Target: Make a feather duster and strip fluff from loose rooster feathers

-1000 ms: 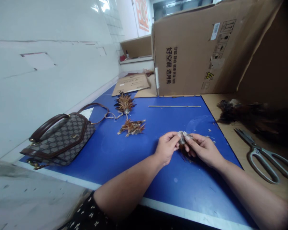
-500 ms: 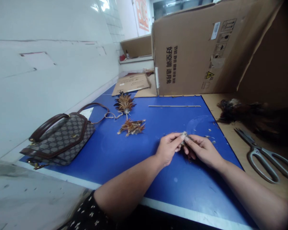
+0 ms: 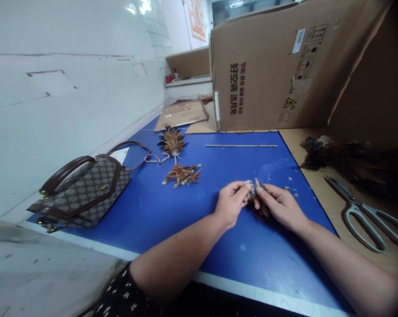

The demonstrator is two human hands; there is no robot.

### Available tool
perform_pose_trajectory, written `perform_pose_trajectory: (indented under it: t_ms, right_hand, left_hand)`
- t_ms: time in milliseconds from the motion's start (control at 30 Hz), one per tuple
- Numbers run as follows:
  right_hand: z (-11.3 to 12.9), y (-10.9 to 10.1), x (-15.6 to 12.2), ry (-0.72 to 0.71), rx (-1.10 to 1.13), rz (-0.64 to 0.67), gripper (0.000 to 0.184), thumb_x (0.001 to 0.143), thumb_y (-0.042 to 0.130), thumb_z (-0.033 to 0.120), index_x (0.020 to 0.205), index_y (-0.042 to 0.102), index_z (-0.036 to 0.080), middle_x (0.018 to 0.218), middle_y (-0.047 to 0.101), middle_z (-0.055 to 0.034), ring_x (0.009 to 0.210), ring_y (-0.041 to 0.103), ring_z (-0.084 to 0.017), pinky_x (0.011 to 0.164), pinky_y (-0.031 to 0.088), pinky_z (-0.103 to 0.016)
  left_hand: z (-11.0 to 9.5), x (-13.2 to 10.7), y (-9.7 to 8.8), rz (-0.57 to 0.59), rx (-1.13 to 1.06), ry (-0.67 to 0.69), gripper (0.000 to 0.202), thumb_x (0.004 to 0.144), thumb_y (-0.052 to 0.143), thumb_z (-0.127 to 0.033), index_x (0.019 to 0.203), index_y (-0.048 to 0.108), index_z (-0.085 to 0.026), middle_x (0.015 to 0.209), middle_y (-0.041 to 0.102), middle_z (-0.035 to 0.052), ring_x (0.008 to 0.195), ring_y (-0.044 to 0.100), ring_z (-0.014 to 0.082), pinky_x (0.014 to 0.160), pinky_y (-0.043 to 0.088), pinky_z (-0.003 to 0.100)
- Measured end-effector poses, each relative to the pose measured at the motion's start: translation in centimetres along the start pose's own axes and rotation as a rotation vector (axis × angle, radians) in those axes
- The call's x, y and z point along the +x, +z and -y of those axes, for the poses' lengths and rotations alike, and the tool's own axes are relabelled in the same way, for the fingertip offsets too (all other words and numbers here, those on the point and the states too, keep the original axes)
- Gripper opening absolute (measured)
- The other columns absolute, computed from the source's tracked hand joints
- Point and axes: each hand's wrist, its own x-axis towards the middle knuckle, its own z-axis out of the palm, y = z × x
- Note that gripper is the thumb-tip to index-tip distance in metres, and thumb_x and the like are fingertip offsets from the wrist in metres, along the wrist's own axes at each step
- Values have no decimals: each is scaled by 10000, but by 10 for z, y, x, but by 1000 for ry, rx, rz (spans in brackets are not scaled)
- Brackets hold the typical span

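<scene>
Over the blue table top (image 3: 185,224), my left hand (image 3: 232,203) pinches greyish, fluffy feathers (image 3: 249,187) between thumb and fingers. My right hand (image 3: 278,204) is closed beside it, its thumb and forefinger on the darker part of the same feathers. Much of what lies under the fingers is hidden. Farther off to the left lie a loose pile of brown feathers (image 3: 182,175) and a brown and black feather bunch (image 3: 172,141) gathered on a pale stem with string.
A patterned handbag (image 3: 89,189) stands at the left. A thin rod (image 3: 241,146) lies toward the back. Scissors (image 3: 360,211) and dark feathers (image 3: 347,160) rest on the wooden surface at right. A large cardboard box (image 3: 268,79) rises behind; flat cardboard (image 3: 182,114) lies back left.
My thumbs have drawn slightly apart, opening a small gap in the feathers between them. The left fingertips have shifted a little left. Everything else on the table stays in place.
</scene>
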Motion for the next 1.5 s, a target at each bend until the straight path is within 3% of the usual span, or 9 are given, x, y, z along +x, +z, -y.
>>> perform_pose_trajectory:
  t_ms: [233,467,833,1133,1267,1500]
  right_hand:
    - [-1,-1,0,-9,-56,85,490,993,541,613,785,617,176,642,616,-1,482,513,-89,481,406,-224]
    - [-5,-3,-1,8,-143,84,500,985,547,615,767,627,172,634,624,-7,454,486,-89,446,380,-226]
    - [-10,-1,0,-153,-376,70,512,1032,495,524,672,608,178,580,581,-9,527,489,-111,533,397,-242]
    - [-2,-1,-4,-93,-249,141,523,1056,409,575,775,617,186,644,609,-14,540,534,-120,546,438,-246]
    - [2,0,-4,-70,-236,136,538,1050,399,601,773,600,187,632,597,-10,530,523,-119,546,440,-250]
    - [0,-1,-3,-70,-230,178,546,1058,387,594,756,594,188,650,604,-6,538,518,-110,549,432,-246]
  left_hand:
    - [-3,-2,-1,65,45,-13,383,726,865,-450,865,743,-115,646,538,-18,564,420,57,509,262,218]
    - [-4,1,-5,115,42,-66,325,721,859,-405,802,725,-121,657,541,-13,583,425,64,509,243,231]
    - [-1,0,-3,74,138,-95,341,725,825,-433,779,658,-140,643,543,-31,564,437,62,533,260,222]
    - [-6,-3,2,13,129,-72,478,728,810,-589,776,608,-158,640,548,-37,577,470,77,566,334,223]
    - [-6,-3,3,20,95,-71,459,722,827,-562,775,625,-153,641,539,-43,577,461,72,561,334,221]
    - [-11,-6,4,72,73,47,328,730,860,-434,767,741,-131,738,632,15,639,506,90,624,417,254]
